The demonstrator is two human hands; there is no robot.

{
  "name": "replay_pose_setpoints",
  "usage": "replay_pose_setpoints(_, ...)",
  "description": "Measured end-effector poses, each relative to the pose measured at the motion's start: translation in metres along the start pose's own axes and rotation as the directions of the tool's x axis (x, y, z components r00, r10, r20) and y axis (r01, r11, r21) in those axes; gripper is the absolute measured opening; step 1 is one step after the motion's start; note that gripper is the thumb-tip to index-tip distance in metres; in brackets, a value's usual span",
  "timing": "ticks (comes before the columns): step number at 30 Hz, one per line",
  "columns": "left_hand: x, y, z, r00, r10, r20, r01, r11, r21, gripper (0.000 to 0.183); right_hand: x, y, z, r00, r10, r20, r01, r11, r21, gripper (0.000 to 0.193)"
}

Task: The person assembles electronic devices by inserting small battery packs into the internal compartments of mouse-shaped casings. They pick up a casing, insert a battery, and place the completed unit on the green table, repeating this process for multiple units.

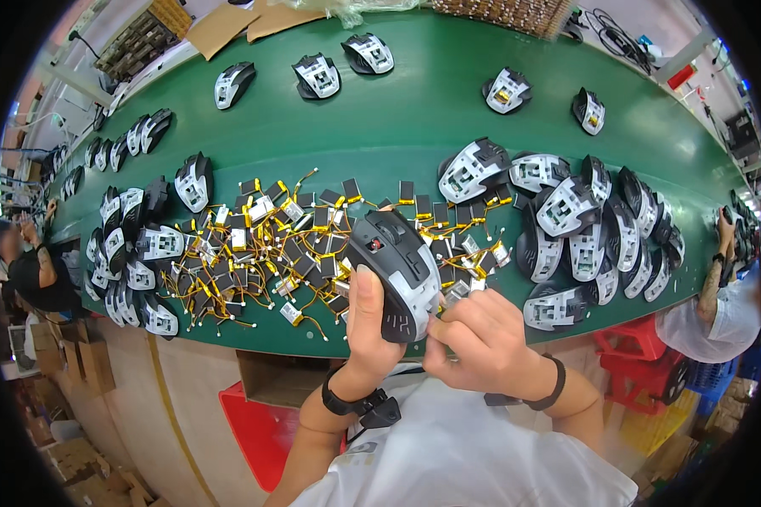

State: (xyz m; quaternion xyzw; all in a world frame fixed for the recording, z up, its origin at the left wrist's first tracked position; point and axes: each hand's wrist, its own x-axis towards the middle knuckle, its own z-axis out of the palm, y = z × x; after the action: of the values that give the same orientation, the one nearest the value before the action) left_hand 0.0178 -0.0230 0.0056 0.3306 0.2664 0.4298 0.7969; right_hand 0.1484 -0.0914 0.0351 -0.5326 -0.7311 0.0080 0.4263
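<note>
White shirt cloth (482,444) spreads across the bottom of my view, and just beyond it two bare hands work close together. The left hand (370,340) has firm hold of a black and pale-grey computer mouse (402,275): its thumb stands along the left flank, and most of its other fingers are hidden behind. The right hand (482,338) is curled, thumb and forefinger drawn nearly together at the mouse's lower right edge; I cannot tell whether they pinch anything small.

Held up over the near edge of the green table (338,127), the mouse slants, its long axis running from upper left to lower right, with the wheel end pointing away. I judge one relation to matter most: from the right fingertips, the mouse lies up and to the left, its near end right beside them, while the left hand already supports its side.

Past the mouse, small battery packs (294,251) lie heaped with yellow tape and thin leads, mostly to its left. Similar mouse bodies crowd both sides, a left cluster (161,242) and a larger right cluster (571,207). Farther out, a few stand apart across the table.
</note>
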Motion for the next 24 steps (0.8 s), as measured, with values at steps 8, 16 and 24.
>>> replay_pose_setpoints(8,0.012,0.012,0.0,0.98,0.158,0.12,-0.153,0.987,-0.051,0.085,-0.014,-0.005,0.005,0.903,0.43,-0.009,-0.367,0.781,0.506,0.021)
replay_pose_setpoints(16,0.009,0.008,0.002,0.962,0.264,0.068,-0.272,0.949,0.159,0.089,-0.004,0.005,0.006,0.545,0.393,0.741,-0.751,-0.164,0.64,0.019)
replay_pose_setpoints(24,0.009,0.005,-0.002,0.963,0.263,0.054,-0.268,0.947,0.175,0.086,-0.007,0.011,0.012,0.574,0.37,0.73,-0.731,-0.17,0.661,0.021)
